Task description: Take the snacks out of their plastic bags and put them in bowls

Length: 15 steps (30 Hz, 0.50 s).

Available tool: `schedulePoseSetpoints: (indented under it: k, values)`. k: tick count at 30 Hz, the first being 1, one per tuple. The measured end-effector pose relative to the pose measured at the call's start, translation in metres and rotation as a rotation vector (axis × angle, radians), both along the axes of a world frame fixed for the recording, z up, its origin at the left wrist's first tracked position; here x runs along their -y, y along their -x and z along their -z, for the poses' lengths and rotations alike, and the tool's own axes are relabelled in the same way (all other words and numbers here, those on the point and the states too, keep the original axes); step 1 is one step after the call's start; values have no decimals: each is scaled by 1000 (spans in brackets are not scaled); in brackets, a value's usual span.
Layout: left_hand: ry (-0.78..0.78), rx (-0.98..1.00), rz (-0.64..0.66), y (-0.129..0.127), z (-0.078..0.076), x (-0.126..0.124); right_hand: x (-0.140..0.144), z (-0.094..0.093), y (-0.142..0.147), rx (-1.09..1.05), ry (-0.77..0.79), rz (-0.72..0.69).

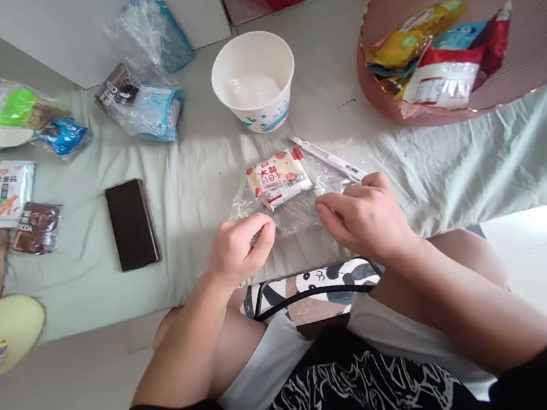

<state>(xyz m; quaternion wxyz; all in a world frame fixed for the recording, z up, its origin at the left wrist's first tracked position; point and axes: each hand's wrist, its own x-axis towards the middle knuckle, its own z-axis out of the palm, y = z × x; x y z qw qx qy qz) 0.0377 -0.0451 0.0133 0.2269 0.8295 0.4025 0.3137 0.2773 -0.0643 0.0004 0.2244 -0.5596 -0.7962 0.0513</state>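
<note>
Surface is a pale green sheet (200, 174) lying wrinkled over a low bed or mat, with white and red boxes standing along its far edge and bare floor showing at the near right.

Both hands are working at the near edge, centre. Left hand (242, 249) is pinching the near left edge of a clear plastic bag (293, 206), fingers closed together on the film. Right hand (362, 217) is curling over the bag's right side, fingertips pressing on the plastic; can't tell if it's actually gripping.

Bag is lying flat on the sheet, and a snack packet (279, 178) with red print is sitting inside it. A white pen (327, 158) is lying just beyond the bag, right by the right hand.

White paper bowl (254, 81) is standing further back, centre. Black phone (132, 223) is lying face up to the left. More bagged snacks are sitting toward the far left corner. Pink tray (532, 33) is holding snack packs at the far right corner.
</note>
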Motion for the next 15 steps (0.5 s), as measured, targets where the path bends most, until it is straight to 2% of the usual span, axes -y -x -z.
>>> schedulePoseSetpoints:
  k: [2,4,6,7,9,10,11,13,15]
  values:
    - [-146,149,-118,6,-1,4,0,3,1,49,44,75]
    - [-298,353,-358,15,-4,4,0,4,2,53,88,132]
    - [-325,445,-573,24,-4,-3,-2,4,4,25,143,174]
    - [-277,418,-619,27,-2,-9,-3,4,5,1,172,187]
    - [-117,320,-551,28,5,-24,-5,4,8,-48,207,201]
    - [3,249,-455,26,10,-31,-7,4,10,-65,202,199]
    - [58,173,-346,23,15,-38,-9,4,13,-73,177,190]
    - [112,28,-185,16,24,-48,-13,4,17,-70,89,150]
    - [143,-49,-142,10,27,-52,-18,5,21,-76,2,63]
